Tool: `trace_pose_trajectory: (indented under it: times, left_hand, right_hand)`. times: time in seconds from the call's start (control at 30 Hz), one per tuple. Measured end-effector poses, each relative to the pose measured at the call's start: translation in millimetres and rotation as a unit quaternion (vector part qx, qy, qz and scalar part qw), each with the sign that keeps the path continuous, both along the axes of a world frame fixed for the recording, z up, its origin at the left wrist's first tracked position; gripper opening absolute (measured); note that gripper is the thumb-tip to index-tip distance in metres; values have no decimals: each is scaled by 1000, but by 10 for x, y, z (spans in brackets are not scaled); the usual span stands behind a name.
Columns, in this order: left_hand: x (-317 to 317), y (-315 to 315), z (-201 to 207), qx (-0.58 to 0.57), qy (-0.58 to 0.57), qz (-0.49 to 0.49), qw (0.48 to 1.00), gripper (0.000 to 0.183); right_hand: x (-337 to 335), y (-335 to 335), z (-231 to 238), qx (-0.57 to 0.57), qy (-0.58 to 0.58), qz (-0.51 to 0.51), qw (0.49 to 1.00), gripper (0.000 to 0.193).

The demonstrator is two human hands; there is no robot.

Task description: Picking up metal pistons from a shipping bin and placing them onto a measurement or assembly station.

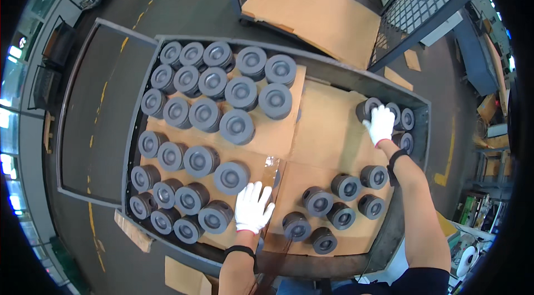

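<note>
Grey metal pistons stand crown up on cardboard in a large metal bin. My left hand [253, 209], in a white glove, is open with its fingers spread. It lies palm down near the middle divide, beside a piston [232, 178] and another piston [216, 217]. At the far right of the bin, my right hand [381, 126], also gloved in white, has its thumb and fingers around a piston [365, 109]. The glove hides part of that piston. Close to its right side are a piston [393, 112] and another piston [408, 118].
Several rows of pistons fill the raised left cardboard [267, 133]; a looser group with a piston [346, 186] stands at the near right. The bin's metal rim [345, 67] surrounds them. Beyond it is a mesh-sided cart [317, 11] with a cardboard deck. A tubular frame [75, 111] extends left.
</note>
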State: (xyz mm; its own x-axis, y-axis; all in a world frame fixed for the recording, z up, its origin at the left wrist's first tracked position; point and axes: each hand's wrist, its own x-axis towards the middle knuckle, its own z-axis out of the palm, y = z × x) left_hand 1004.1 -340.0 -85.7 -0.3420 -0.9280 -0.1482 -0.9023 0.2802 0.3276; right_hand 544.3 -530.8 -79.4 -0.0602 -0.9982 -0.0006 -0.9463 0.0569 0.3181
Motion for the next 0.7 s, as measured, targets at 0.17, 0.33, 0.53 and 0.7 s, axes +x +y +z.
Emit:
trace_pose_trajectory:
  times: [0.17,0.33,0.53,0.7]
  left_hand:
    - [64,22,74,-13,-4,0,1000,55]
    - [-36,-66,45,-39,25,-16,999,59]
    - [-15,-56,370,-31,10,-4,999,57]
    - [-432,313,404,-32,-17,63,997,70]
  right_hand:
    - [134,-128,107,52,-82,-7,995,44]
    - [21,225,586,22,-259,-82,962,44]
    - [444,1386,2053,66,-617,-206,756,37]
    - [369,2884,2568,122,-670,-239,693,45]
